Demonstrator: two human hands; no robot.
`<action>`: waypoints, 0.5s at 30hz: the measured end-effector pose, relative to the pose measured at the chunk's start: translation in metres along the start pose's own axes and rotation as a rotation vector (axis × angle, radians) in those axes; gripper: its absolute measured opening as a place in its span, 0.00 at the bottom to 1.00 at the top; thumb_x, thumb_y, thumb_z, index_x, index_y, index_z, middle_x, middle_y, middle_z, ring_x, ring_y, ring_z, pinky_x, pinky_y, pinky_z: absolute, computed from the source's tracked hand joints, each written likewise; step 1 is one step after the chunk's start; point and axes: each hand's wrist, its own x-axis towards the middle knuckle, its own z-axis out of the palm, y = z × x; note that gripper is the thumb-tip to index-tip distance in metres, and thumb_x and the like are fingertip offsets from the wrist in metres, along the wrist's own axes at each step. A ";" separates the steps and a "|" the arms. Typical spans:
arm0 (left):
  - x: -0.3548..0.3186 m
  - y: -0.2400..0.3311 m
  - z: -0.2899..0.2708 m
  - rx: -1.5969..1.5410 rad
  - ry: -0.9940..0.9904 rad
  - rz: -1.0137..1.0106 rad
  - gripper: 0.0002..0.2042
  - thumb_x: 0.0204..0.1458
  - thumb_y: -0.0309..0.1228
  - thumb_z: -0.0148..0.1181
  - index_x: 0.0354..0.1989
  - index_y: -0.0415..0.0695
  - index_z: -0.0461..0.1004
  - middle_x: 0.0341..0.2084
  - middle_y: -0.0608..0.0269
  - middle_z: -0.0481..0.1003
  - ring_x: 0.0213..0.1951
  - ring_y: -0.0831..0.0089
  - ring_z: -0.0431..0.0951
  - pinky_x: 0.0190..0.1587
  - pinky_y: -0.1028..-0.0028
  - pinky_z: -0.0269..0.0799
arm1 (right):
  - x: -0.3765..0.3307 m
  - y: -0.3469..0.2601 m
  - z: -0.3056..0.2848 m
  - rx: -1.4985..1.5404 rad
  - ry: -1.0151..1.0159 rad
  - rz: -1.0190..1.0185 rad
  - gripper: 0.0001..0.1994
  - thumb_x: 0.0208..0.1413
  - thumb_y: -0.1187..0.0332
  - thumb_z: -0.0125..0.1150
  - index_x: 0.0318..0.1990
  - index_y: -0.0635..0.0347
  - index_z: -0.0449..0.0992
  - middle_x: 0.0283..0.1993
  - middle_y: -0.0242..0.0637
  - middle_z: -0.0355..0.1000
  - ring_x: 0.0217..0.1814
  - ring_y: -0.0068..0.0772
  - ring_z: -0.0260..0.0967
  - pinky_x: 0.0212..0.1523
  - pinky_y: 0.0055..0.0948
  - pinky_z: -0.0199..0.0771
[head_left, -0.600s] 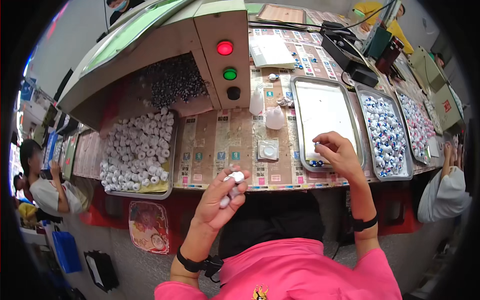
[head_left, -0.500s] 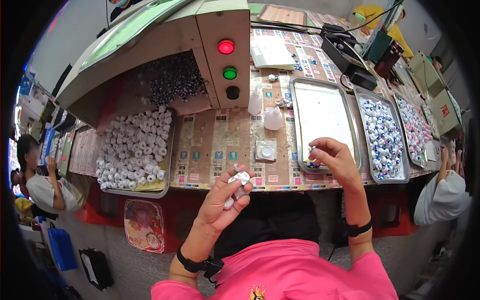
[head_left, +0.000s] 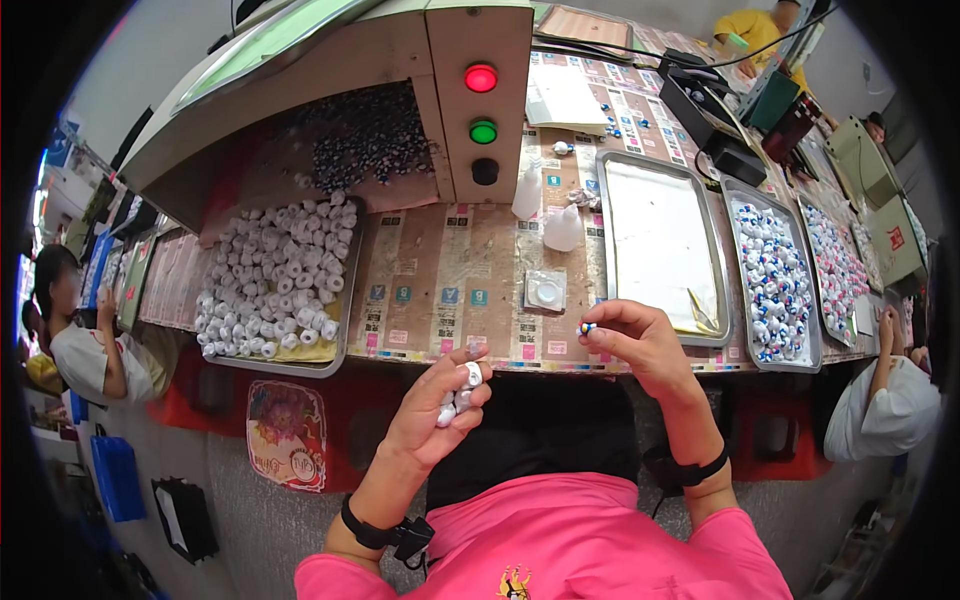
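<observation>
My left hand (head_left: 418,425) is closed around several small white rounded pieces (head_left: 460,398), one of them with a dark hole facing up. It hovers just off the table's front edge. To the right, my right hand (head_left: 652,358) pinches a small blue, yellow and white bead-like piece (head_left: 586,328) between thumb and fingertips, apart from the left hand. Just behind it lies a metal tray (head_left: 598,200) lined with a white sheet. Pointed tweezers (head_left: 702,312) rest in that tray's near right corner.
At left, a tray (head_left: 352,270) of white pieces sits under a box-shaped machine (head_left: 480,35) with red and green lights. Two squeeze bottles (head_left: 562,232) and a small clear square case (head_left: 545,290) stand mid-table. Trays of coloured pieces (head_left: 770,270) line the right; co-workers sit both sides.
My right hand has moved left and down off the lined tray toward my left hand, holding the small coloured piece. The tweezers now show. The view has shifted slightly.
</observation>
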 end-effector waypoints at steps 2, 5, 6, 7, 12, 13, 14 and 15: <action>-0.002 -0.001 0.002 0.056 0.061 0.016 0.14 0.56 0.24 0.52 0.51 0.40 0.67 0.36 0.57 0.71 0.30 0.76 0.68 0.18 0.85 0.61 | 0.004 0.001 0.004 -0.011 0.009 0.005 0.11 0.55 0.72 0.62 0.45 0.66 0.76 0.37 0.34 0.76 0.39 0.21 0.74 0.38 0.20 0.74; -0.004 -0.005 -0.001 0.045 0.037 0.035 0.14 0.55 0.23 0.53 0.51 0.40 0.67 0.37 0.56 0.71 0.32 0.75 0.68 0.19 0.85 0.62 | 0.008 -0.004 0.012 0.016 0.022 0.020 0.11 0.55 0.73 0.61 0.45 0.67 0.75 0.38 0.35 0.75 0.39 0.23 0.74 0.39 0.21 0.75; -0.005 -0.006 -0.001 0.018 0.022 0.046 0.14 0.56 0.23 0.52 0.50 0.40 0.67 0.37 0.56 0.71 0.32 0.75 0.68 0.19 0.85 0.62 | 0.008 -0.006 0.014 0.061 0.018 0.033 0.11 0.55 0.73 0.61 0.45 0.68 0.75 0.38 0.35 0.75 0.39 0.24 0.75 0.40 0.22 0.76; -0.005 -0.007 -0.001 -0.009 0.007 0.057 0.13 0.56 0.23 0.51 0.50 0.41 0.67 0.37 0.56 0.71 0.32 0.75 0.68 0.18 0.85 0.62 | 0.008 -0.007 0.014 0.056 0.021 0.032 0.11 0.55 0.73 0.61 0.45 0.68 0.75 0.38 0.35 0.75 0.39 0.24 0.75 0.40 0.22 0.76; -0.003 -0.011 -0.010 -0.183 -0.122 -0.115 0.08 0.59 0.29 0.51 0.44 0.40 0.70 0.33 0.59 0.71 0.27 0.77 0.65 0.16 0.85 0.60 | 0.008 -0.004 0.012 0.181 0.031 0.034 0.10 0.55 0.75 0.61 0.44 0.67 0.76 0.38 0.38 0.76 0.41 0.27 0.76 0.41 0.24 0.77; -0.003 -0.013 -0.012 -0.205 -0.106 -0.161 0.08 0.60 0.31 0.51 0.41 0.40 0.70 0.31 0.60 0.71 0.25 0.78 0.65 0.15 0.85 0.60 | 0.009 -0.004 0.012 0.179 0.028 0.036 0.10 0.55 0.75 0.61 0.44 0.67 0.76 0.38 0.38 0.76 0.41 0.27 0.76 0.41 0.24 0.77; -0.004 -0.015 -0.012 -0.127 -0.020 -0.150 0.08 0.60 0.33 0.53 0.38 0.41 0.70 0.28 0.62 0.70 0.24 0.79 0.65 0.15 0.85 0.58 | 0.009 -0.003 0.011 0.167 0.039 0.038 0.10 0.55 0.76 0.61 0.44 0.67 0.75 0.39 0.38 0.76 0.41 0.27 0.76 0.41 0.24 0.77; -0.005 -0.017 -0.013 -0.129 -0.019 -0.146 0.08 0.60 0.33 0.53 0.38 0.41 0.70 0.28 0.62 0.70 0.24 0.79 0.65 0.15 0.85 0.58 | 0.010 -0.003 0.012 0.156 0.048 0.039 0.10 0.54 0.76 0.61 0.44 0.67 0.75 0.39 0.38 0.76 0.41 0.27 0.76 0.41 0.24 0.77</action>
